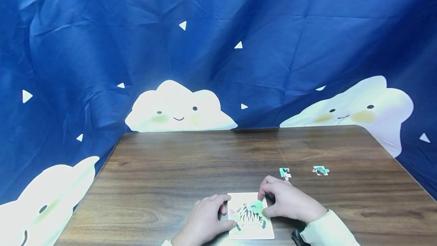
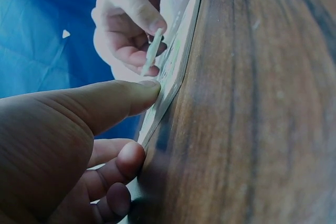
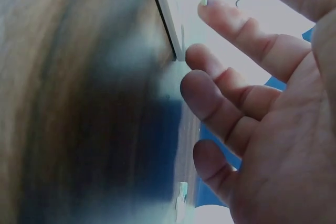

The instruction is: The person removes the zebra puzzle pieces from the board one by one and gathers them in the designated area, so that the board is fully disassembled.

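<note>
A white puzzle board point(image 1: 250, 234) with a zebra picture lies flat on the table in the head view. My left hand point(image 1: 206, 217) grips its left side; in the left wrist view the thumb point(image 2: 123, 100) presses on top of the board point(image 2: 181, 59) while a fingertip touches the edge. Between thumb and fingers, my right hand point(image 1: 290, 202) pinches a green puzzle piece point(image 1: 257, 206) over the board's upper right part. Seen from the left wrist, this piece point(image 2: 151, 53) is tilted and raised off the board. The right wrist view shows only a thin edge of it.
Two loose puzzle pieces lie beyond the right hand: one black, white and green point(image 1: 285, 173), another mostly green point(image 1: 320, 170). The brown wooden table point(image 1: 164, 170) ends at a blue cloth backdrop point(image 1: 218, 63) with clouds. A black object point(image 1: 298, 237) shows beside the right sleeve.
</note>
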`<state>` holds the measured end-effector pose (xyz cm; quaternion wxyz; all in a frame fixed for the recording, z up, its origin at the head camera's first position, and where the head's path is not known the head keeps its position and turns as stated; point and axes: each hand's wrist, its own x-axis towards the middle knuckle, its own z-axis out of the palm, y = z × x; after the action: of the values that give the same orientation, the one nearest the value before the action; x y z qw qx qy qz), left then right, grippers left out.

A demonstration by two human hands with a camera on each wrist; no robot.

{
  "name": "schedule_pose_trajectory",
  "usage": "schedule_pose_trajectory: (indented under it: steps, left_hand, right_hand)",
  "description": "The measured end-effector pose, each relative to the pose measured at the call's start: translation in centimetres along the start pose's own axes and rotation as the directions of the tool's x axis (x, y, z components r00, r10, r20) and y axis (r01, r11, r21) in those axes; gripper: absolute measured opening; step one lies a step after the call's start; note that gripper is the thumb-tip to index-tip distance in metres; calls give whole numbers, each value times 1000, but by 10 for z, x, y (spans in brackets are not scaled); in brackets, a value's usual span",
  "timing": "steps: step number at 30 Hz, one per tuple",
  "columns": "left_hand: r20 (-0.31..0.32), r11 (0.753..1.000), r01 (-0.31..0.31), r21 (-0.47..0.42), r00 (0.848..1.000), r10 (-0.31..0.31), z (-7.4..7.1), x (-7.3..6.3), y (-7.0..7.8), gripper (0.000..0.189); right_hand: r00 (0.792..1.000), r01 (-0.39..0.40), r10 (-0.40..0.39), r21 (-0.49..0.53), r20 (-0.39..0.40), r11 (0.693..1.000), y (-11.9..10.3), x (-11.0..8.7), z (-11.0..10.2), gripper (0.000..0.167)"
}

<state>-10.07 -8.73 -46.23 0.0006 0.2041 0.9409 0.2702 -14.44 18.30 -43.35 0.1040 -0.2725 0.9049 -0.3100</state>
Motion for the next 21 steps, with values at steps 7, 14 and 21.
schedule_pose_trajectory:
  steps: [7,14,21]
  left_hand:
    - [-8,1000,-8,0,1000,8,0,0,-1,60]
    - [3,1000,2,-2,1000,-2,0,0,0,60]
    - [-6,1000,-6,10,1000,6,0,0,0,59]
  right_hand:
    - [999,31,-31,73,-8,997,1,1,-4,25]
    - [1000,-17,18,124,-9,992,4,1,-9,20]
    - [997,-14,20,85,-68,996,9,-3,-17,22]
